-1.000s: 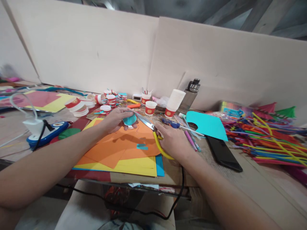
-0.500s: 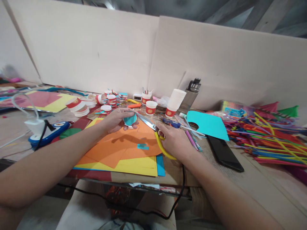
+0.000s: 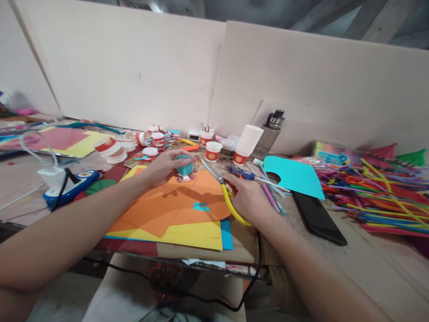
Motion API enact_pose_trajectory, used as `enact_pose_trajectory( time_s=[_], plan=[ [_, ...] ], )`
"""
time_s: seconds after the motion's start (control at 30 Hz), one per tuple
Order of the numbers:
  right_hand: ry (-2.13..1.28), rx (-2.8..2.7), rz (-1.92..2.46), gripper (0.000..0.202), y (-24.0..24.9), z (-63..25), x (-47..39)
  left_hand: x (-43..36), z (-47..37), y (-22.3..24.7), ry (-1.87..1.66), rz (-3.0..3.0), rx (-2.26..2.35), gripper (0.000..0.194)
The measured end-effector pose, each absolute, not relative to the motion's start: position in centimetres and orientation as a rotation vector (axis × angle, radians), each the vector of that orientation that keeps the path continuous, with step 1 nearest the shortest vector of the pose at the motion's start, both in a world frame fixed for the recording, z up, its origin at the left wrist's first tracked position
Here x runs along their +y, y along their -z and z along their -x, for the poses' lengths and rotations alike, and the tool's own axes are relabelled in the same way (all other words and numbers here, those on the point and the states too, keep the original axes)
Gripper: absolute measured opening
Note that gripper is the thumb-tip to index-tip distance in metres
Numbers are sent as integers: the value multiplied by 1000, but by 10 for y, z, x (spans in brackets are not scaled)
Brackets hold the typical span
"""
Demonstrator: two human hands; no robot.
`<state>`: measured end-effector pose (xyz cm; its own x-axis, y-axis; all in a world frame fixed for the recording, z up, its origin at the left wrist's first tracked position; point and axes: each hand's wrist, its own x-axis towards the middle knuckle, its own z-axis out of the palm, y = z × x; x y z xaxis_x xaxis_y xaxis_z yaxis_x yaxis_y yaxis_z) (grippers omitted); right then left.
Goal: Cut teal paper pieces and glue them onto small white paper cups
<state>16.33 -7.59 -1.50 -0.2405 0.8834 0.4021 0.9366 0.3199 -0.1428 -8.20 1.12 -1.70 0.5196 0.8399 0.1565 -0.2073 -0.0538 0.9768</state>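
My left hand (image 3: 166, 168) grips a small paper cup piece with a round teal paper face (image 3: 185, 166); a white rim shows at its underside. In my right hand (image 3: 250, 194) are yellow-handled scissors (image 3: 232, 209), their blades pointing up and left toward the teal disc but a little apart from it. Below both hands lie orange paper sheets (image 3: 177, 201) over yellow sheets (image 3: 197, 239). A small teal paper scrap (image 3: 201, 206) rests on the orange paper.
Behind stand a red-and-white paper cup (image 3: 213, 152), a cup stack (image 3: 247, 143) and a bottle (image 3: 268, 136). Cut cups (image 3: 109, 150) lie left, near a blue power strip (image 3: 72, 185). Rightward are a glue gun (image 3: 241, 172), cut teal paper (image 3: 295, 174), a black phone (image 3: 320, 219) and pipe cleaners (image 3: 385, 197).
The scissors' blades have come away from the teal disc, leaving a gap. My left hand has turned the piece slightly, so more of its white rim shows.
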Motion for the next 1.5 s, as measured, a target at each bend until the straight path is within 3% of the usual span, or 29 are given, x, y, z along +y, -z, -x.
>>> enact_pose_trajectory(
  time_s=[0.2,0.57,0.97,1.27,1.37,1.5],
  plan=[
    [61,-2130,1457,32,14,-162,-79,9,81,16,-1016,-1364,636,22],
    [93,-2070,1923,29,18,-164,-75,12,78,15,-908,-1314,836,29],
    [145,-2244,1846,24,19,-161,-74,24,80,29,-956,-1431,867,26],
    [-700,-1847,1437,36,6,-134,-50,19,79,35,-887,-1433,865,18],
    [-866,-1812,1367,37,3,-112,-32,18,78,32,-840,-1486,843,17],
    [-839,-1811,1296,39,0,-95,-15,27,87,25,-995,-1332,871,16]
  ],
)
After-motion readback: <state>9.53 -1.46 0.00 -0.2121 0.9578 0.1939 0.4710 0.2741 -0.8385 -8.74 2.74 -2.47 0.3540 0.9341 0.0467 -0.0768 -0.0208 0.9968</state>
